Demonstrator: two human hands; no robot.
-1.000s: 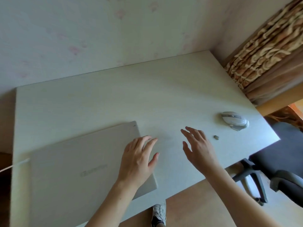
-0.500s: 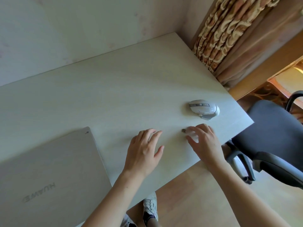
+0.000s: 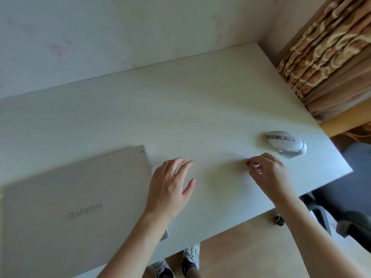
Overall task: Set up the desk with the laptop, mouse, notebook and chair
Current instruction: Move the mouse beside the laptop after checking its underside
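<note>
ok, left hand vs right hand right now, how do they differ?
The left hand is spread open, fingers relaxed, beside the closed laptop, holding nothing. The right hand is curled, fingertips pinching a small dark object near the mouse. Both are over the desk.

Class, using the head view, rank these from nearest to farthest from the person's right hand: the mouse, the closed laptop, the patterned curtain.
Measured from the right hand:
1. Mouse, just beyond the hand, on the desk near its right edge.
2. Laptop, closed, across the desk on the left, past the left hand.
3. Curtain, off the desk, at the far right corner.
</note>
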